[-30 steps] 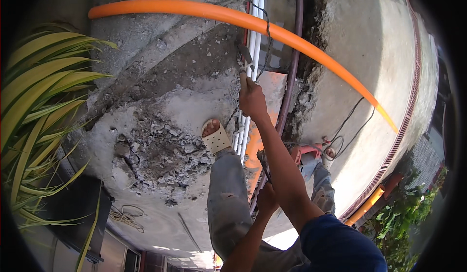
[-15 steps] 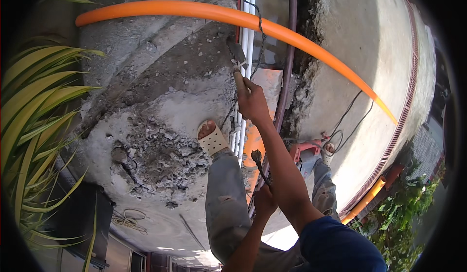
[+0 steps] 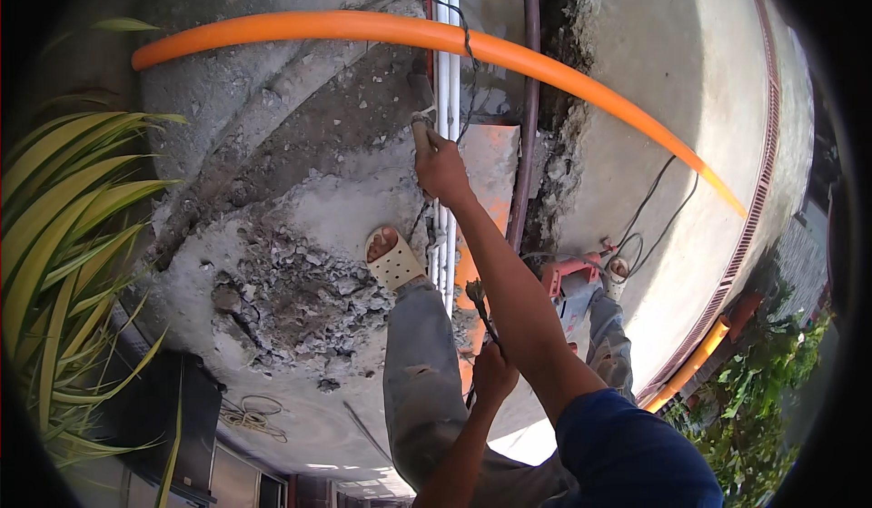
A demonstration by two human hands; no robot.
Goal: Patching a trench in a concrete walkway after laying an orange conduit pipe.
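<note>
My right hand (image 3: 442, 168) is stretched out over the broken concrete and is closed on the handle of a hammer (image 3: 421, 127). The hammer's head is beside the white conduits (image 3: 442, 63). Lower down, my left hand (image 3: 495, 374) grips a dark chisel (image 3: 479, 304) that points toward the orange-stained slab (image 3: 490, 158). My left foot, in a white sandal (image 3: 394, 260), stands at the edge of the rubble (image 3: 291, 295).
A long orange pipe (image 3: 381, 29) arcs across the top. A dark pipe (image 3: 527, 99) runs beside the conduits. A red power tool (image 3: 565, 276) with black cables lies near my right foot (image 3: 619, 268). Palm leaves (image 3: 68, 226) are at the left, a drain grating (image 3: 761, 190) at the right.
My right hand with the hammer has shifted a little to the left, along the white conduits. My left hand stays on the chisel.
</note>
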